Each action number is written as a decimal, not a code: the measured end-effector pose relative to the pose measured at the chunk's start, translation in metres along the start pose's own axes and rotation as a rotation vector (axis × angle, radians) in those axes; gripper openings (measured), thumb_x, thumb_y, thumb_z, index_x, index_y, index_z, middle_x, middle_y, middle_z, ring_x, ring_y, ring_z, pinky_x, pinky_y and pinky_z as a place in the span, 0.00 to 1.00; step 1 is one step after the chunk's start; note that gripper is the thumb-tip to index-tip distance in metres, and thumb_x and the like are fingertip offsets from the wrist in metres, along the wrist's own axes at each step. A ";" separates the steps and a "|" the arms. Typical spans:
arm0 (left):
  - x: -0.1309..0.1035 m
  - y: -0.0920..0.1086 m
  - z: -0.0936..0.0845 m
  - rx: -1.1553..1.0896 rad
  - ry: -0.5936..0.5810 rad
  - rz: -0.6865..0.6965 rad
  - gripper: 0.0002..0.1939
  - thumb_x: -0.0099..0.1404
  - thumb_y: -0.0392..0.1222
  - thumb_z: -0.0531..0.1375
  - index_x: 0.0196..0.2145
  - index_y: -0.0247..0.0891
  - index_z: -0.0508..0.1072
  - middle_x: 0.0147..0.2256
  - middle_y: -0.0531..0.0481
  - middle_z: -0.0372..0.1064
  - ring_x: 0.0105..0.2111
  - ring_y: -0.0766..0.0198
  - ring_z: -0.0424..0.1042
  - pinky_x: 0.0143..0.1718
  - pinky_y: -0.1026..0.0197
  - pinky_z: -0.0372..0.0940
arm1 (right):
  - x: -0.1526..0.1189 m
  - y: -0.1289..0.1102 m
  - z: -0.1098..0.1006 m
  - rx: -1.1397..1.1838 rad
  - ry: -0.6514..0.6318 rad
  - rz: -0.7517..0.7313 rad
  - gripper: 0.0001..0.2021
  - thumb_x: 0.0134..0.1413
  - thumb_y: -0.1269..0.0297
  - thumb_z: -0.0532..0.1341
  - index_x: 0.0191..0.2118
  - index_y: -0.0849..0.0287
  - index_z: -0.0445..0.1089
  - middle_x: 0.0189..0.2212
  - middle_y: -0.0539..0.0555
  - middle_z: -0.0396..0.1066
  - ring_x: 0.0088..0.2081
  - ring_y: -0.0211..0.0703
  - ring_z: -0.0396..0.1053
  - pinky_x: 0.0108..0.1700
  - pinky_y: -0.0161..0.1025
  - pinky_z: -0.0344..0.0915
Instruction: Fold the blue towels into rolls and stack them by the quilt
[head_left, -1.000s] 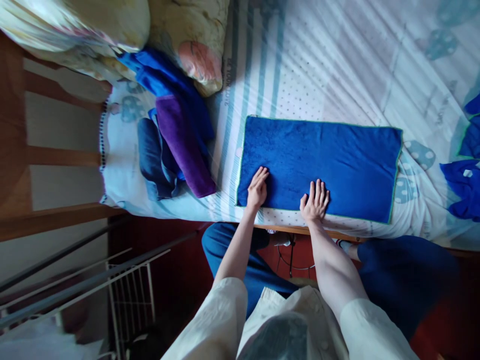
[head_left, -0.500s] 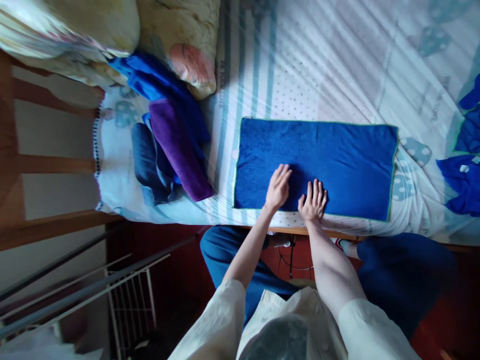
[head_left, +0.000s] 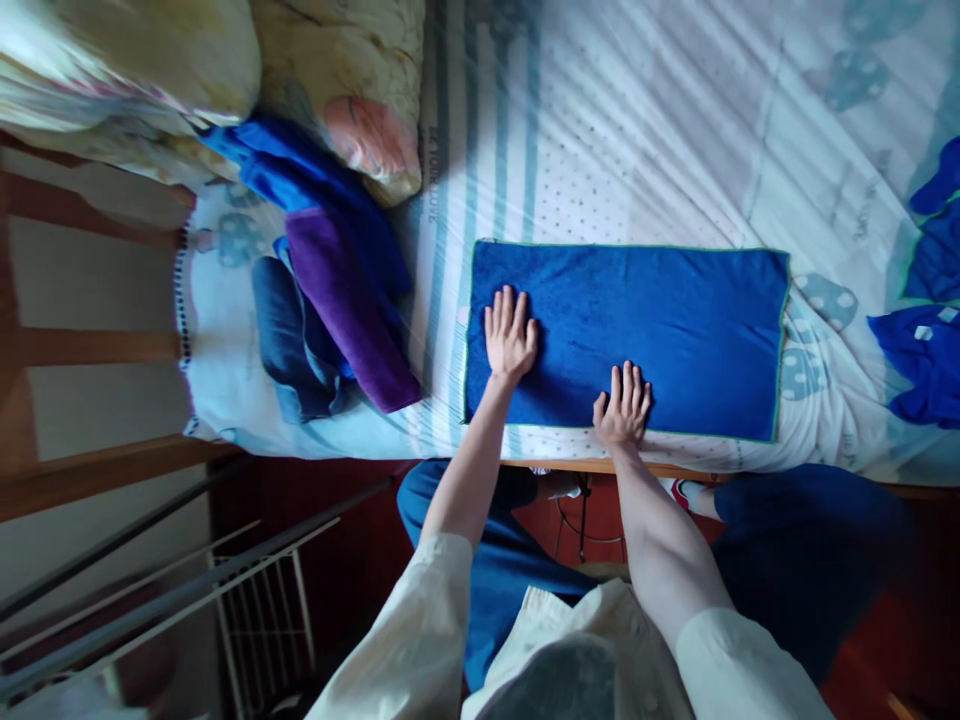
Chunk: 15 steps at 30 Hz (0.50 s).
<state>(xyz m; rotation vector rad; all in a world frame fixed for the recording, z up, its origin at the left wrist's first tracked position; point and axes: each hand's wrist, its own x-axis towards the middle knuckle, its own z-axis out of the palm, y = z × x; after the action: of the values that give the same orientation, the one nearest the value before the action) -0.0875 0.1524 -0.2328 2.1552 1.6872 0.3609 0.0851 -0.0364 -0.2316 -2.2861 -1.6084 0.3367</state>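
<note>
A blue towel (head_left: pixel 675 320) with a thin green edge lies spread as a long rectangle on the patterned bed sheet (head_left: pixel 637 130), close to the bed's near edge. My left hand (head_left: pixel 511 335) rests flat on the towel's left part, fingers stretched away from me. Near the middle of its front edge, my right hand (head_left: pixel 624 405) also lies palm down with the fingers spread. Neither hand holds anything. A few wrinkles run across the towel's right half.
Left of the towel lie a rolled purple towel (head_left: pixel 349 305), a dark blue folded cloth (head_left: pixel 289 345) and a bright blue cloth (head_left: pixel 300 160). Pillows (head_left: pixel 337 90) fill the upper left. More blue cloth (head_left: pixel 922 360) sits at the far right. A white metal rack (head_left: pixel 262 620) stands at lower left.
My left hand has moved left and a little farther from me over the towel, and now lies flat. My right hand has stayed in place.
</note>
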 end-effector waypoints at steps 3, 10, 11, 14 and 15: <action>0.008 -0.029 -0.017 0.012 0.035 -0.096 0.33 0.76 0.53 0.44 0.72 0.35 0.54 0.74 0.40 0.43 0.75 0.52 0.37 0.74 0.40 0.35 | 0.000 0.000 0.001 0.006 0.001 0.009 0.30 0.67 0.63 0.49 0.72 0.63 0.56 0.72 0.65 0.53 0.74 0.55 0.47 0.72 0.62 0.46; 0.022 0.031 0.005 0.009 0.009 0.051 0.34 0.76 0.53 0.44 0.72 0.32 0.53 0.75 0.38 0.38 0.75 0.50 0.28 0.74 0.36 0.30 | 0.001 0.000 0.003 0.004 -0.011 0.021 0.29 0.67 0.64 0.49 0.71 0.63 0.57 0.71 0.65 0.54 0.73 0.55 0.48 0.72 0.62 0.45; 0.021 0.053 0.016 -0.001 -0.032 0.138 0.34 0.76 0.53 0.45 0.72 0.33 0.54 0.75 0.39 0.38 0.75 0.50 0.27 0.74 0.37 0.31 | 0.000 0.000 0.004 0.001 -0.014 0.024 0.29 0.67 0.64 0.50 0.71 0.63 0.58 0.71 0.65 0.54 0.73 0.55 0.48 0.72 0.62 0.45; 0.016 0.114 0.050 -0.028 -0.143 0.363 0.33 0.76 0.53 0.44 0.73 0.37 0.54 0.75 0.42 0.37 0.75 0.51 0.27 0.74 0.37 0.32 | 0.000 0.001 0.007 -0.008 -0.019 0.030 0.28 0.66 0.65 0.51 0.70 0.63 0.60 0.71 0.65 0.56 0.73 0.55 0.48 0.71 0.63 0.45; 0.015 0.127 0.060 -0.039 -0.162 0.406 0.33 0.76 0.53 0.44 0.73 0.38 0.54 0.75 0.43 0.37 0.75 0.51 0.28 0.74 0.37 0.32 | 0.000 0.002 0.008 -0.010 -0.019 0.027 0.28 0.65 0.65 0.51 0.69 0.63 0.61 0.70 0.66 0.57 0.73 0.55 0.49 0.71 0.63 0.46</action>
<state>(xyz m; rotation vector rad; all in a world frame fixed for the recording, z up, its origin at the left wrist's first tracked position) 0.0527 0.1327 -0.2304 2.4196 1.1428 0.3133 0.0836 -0.0361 -0.2399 -2.3211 -1.5931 0.3579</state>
